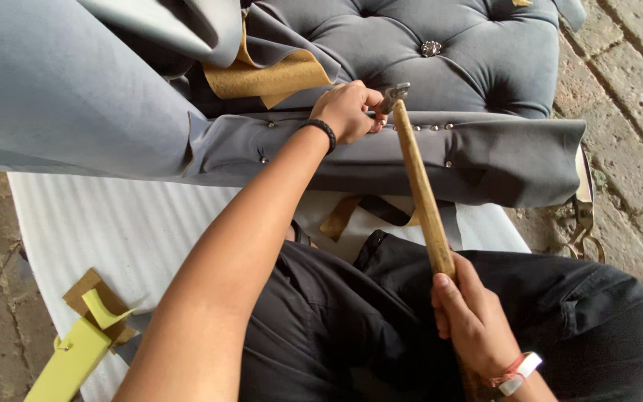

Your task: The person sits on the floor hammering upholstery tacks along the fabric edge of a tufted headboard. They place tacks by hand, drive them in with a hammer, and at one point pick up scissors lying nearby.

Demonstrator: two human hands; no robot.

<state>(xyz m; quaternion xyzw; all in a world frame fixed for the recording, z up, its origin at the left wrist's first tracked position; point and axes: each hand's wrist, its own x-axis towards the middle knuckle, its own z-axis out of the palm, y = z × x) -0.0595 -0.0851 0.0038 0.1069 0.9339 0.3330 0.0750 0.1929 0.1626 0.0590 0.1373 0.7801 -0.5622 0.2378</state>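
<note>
My right hand (472,318) grips the lower end of a wooden-handled hammer (420,186), whose metal head (394,95) hovers over the edge of a grey tufted upholstered piece (470,149). My left hand (347,112), with a black band on the wrist, rests on that fabric edge with its fingers pinched together right under the hammer head; what it pinches is too small to see. A row of shiny round tacks (433,127) runs along the grey edge to the right of my fingers. A decorative button (430,48) sits in the tufting above.
Tan backing material (269,78) shows under a folded grey flap. A white ribbed sheet (113,223) covers the ground beneath. Yellow-green and brown scraps (87,339) lie at lower left. Brick paving (626,112) surrounds the piece. My dark trousers (560,298) fill the lower right.
</note>
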